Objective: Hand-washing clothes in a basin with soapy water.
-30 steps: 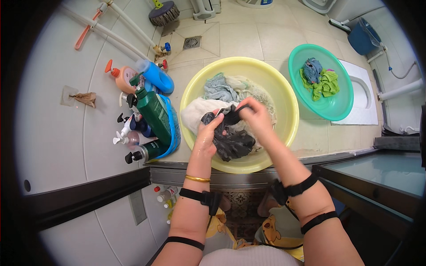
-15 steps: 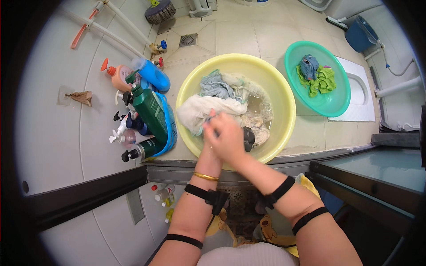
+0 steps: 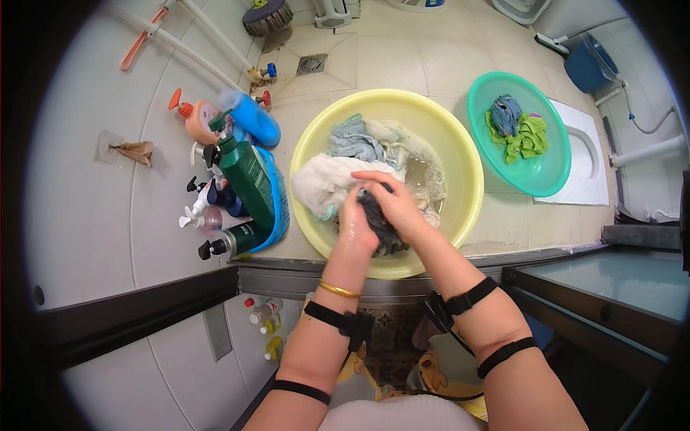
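Both hands — our left hand (image 3: 357,224) and right hand (image 3: 394,205) are gripping a dark wet garment (image 3: 379,224) | garment is sitting inside the yellow basin (image 3: 460,154), near its front rim | green basin (image 3: 480,122) is lying right of it.

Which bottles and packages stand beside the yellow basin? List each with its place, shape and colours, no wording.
Green bottle: tall, dark green, pump top, in the blue basket left of the yellow basin.
Blue bottle: rounded, bright blue, behind the green one.
Orange-capped bottle: pale peach, far left.
Dark spray can: green, black nozzle, nearest.
Small pump bottles: clear pinkish and dark.
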The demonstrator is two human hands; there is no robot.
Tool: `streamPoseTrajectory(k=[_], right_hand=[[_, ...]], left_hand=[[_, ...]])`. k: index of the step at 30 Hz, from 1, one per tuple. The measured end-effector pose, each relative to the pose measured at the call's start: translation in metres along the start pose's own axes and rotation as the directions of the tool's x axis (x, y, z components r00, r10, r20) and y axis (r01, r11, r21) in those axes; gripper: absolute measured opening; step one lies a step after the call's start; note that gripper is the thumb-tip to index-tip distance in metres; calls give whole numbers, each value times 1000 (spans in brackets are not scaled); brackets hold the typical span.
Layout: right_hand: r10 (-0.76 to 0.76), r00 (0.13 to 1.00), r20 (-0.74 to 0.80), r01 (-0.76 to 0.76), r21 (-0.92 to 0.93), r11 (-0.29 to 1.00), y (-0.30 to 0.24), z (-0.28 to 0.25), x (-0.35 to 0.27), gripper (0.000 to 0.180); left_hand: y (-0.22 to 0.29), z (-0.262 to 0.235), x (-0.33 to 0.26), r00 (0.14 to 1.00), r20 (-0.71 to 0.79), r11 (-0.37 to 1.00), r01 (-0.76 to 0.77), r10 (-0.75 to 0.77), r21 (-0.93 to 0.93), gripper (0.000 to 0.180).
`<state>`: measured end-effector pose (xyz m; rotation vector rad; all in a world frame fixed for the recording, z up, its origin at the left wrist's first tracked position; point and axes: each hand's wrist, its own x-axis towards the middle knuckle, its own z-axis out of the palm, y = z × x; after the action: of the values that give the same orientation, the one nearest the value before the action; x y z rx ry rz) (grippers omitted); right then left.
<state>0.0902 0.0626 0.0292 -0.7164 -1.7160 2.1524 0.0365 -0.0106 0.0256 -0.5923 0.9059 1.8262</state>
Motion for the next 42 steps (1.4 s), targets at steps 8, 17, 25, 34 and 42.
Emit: streamPoseTrajectory(k=[8, 17, 25, 34, 42], right_hand=[[-566, 800, 198, 522, -695, 495, -26, 32, -22, 23], [-125, 973, -196, 134, 33, 990, -31, 33, -2, 26], [133, 934, -333, -71, 190, 979, -15, 7, 12, 41], [252, 955, -158, -137, 518, 844, -29, -26, 33, 35], [196, 976, 92, -216, 500, 839, -41, -30, 24, 50]], left_hand=[[15, 16, -33, 986, 168, 995, -39, 24, 87, 53], [-17, -5, -8, 830, 195, 570, -511, 523, 643, 79], [-29, -1, -4, 790, 209, 187, -377, 577, 907, 86], [-3, 4, -13, 901, 364, 432, -434, 237, 791, 61], [33, -19, -29, 912, 409, 462, -352, -27, 814, 39]])
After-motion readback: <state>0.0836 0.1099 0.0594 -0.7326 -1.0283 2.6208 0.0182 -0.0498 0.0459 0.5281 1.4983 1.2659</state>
